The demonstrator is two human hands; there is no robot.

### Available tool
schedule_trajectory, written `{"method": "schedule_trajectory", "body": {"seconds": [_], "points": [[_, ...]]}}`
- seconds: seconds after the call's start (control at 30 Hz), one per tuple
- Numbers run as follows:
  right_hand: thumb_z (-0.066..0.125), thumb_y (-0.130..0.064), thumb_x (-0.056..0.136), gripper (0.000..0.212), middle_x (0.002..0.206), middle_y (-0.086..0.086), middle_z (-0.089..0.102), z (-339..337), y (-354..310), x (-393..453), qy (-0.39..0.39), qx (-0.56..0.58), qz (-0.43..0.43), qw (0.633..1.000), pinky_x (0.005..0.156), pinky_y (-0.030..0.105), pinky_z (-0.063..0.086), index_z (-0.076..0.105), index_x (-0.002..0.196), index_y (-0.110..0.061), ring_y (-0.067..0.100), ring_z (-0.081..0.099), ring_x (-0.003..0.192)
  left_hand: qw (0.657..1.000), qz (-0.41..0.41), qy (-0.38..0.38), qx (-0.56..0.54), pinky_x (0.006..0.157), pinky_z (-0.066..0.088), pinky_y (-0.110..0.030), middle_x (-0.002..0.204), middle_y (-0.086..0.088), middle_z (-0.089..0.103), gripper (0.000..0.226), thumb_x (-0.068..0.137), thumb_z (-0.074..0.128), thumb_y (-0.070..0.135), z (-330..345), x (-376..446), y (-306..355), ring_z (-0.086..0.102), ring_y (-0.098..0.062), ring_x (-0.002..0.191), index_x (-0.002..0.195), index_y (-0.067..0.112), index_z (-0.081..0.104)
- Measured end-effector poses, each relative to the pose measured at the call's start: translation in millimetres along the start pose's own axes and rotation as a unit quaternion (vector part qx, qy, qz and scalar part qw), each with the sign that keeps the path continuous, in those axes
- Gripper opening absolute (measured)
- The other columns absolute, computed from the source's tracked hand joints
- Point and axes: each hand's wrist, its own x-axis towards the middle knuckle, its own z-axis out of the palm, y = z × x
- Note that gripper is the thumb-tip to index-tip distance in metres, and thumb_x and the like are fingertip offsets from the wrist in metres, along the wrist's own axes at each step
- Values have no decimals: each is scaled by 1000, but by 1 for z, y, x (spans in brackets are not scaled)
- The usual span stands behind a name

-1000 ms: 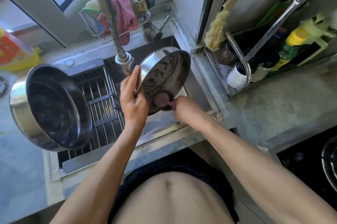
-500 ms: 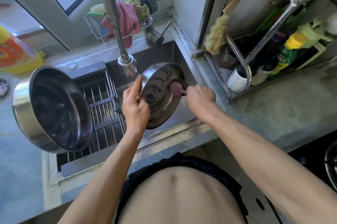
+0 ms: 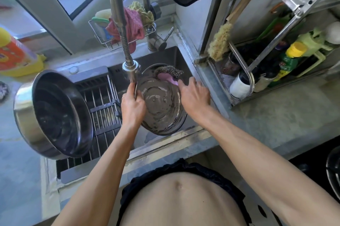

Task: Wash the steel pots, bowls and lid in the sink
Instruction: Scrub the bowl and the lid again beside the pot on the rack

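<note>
— Where's the bowl [image 3: 161, 102]?

— Over the sink [image 3: 171, 56], tilted. My left hand [image 3: 132, 104] clamps its near rim; my right hand [image 3: 194, 95] pinches the scrubber [image 3: 170, 75] just past its fingertips.

— Advice?

— I'd keep the left clamp firm and sweep circles under the far rim.
</note>
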Motion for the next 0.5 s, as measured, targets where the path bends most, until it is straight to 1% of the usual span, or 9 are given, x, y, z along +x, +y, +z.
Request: {"method": "schedule_trajectory", "body": {"seconds": [0.1, 0.17, 0.2, 0.23, 0.3, 0.37, 0.4, 0.43, 0.5], "points": [[32, -14, 103, 33, 111, 16, 60, 2, 9, 4, -52, -17, 48, 997, 65, 38, 44, 55, 126, -9, 33, 62, 96, 1000, -16, 0, -24, 83, 43, -30, 110, 7, 66, 45, 104, 36, 15, -4, 5, 2, 60, -11, 96, 143, 28, 55], [29, -13, 104, 35, 105, 13, 64, -1, 6, 5, -88, -29, 50, 994, 64, 36, 47, 59, 121, -8, 30, 64, 92, 1000, -18, -15, -10, 81, 44, -29, 111, 13, 61, 46, 105, 37, 15, -3, 2, 6, 57, -5, 90, 146, 29, 51], [30, -12, 104, 34, 105, 11, 65, -5, 1, 7, -93, -33, 46, 994, 63, 34, 46, 61, 118, -9, 28, 64, 92, 999, -19, -27, 4, 82, 46, -29, 114, 13, 59, 48, 105, 37, 16, -1, -2, 9, 56, -6, 91, 149, 32, 48], [32, -12, 104, 34, 106, 11, 65, -12, -4, 10, -82, -32, 40, 995, 63, 34, 44, 63, 117, -9, 27, 64, 93, 999, -20, -37, 9, 85, 47, -30, 116, 13, 58, 51, 104, 38, 16, 2, -4, 10, 57, -9, 94, 150, 36, 45], [32, -15, 105, 33, 110, 15, 62, -27, -15, 13, -20, -33, 13, 999, 65, 35, 44, 61, 120, -8, 29, 61, 96, 998, -35, -58, 0, 91, 49, -35, 121, 13, 62, 55, 100, 40, 16, 5, -6, 9, 60, -11, 100, 148, 42, 45], [32, -16, 105, 34, 113, 16, 59, -34, -21, 14, 57, -42, -56, 996, 73, 37, 46, 60, 123, -9, 30, 58, 100, 996, -62, -58, -9, 99, 53, -44, 127, 9, 66, 54, 97, 44, 17, 1, -1, 12, 63, -14, 108, 145, 41, 49], [32, -15, 105, 34, 113, 16, 59, -35, -21, 14, 73, -44, -90, 992, 75, 38, 46, 60, 124, -10, 31, 57, 101, 996, -69, -58, -10, 102, 53, -48, 129, 6, 67, 53, 96, 45, 16, -1, 1, 14, 63, -19, 113, 143, 39, 51], [31, -15, 105, 35, 113, 16, 59, -34, -18, 16, 69, -41, -108, 991, 73, 38, 46, 60, 125, -11, 31, 58, 100, 996, -71, -59, -10, 104, 52, -51, 130, 5, 67, 53, 94, 44, 13, -5, 2, 13, 63, -21, 117, 142, 36, 53], [30, -12, 104, 36, 108, 16, 62, -30, -4, 20, 33, -25, -81, 996, 66, 37, 45, 58, 127, -14, 31, 62, 92, 995, -77, -62, -22, 105, 52, -50, 128, 6, 69, 59, 89, 43, 6, -12, 3, 14, 62, -20, 119, 140, 33, 56]]}}
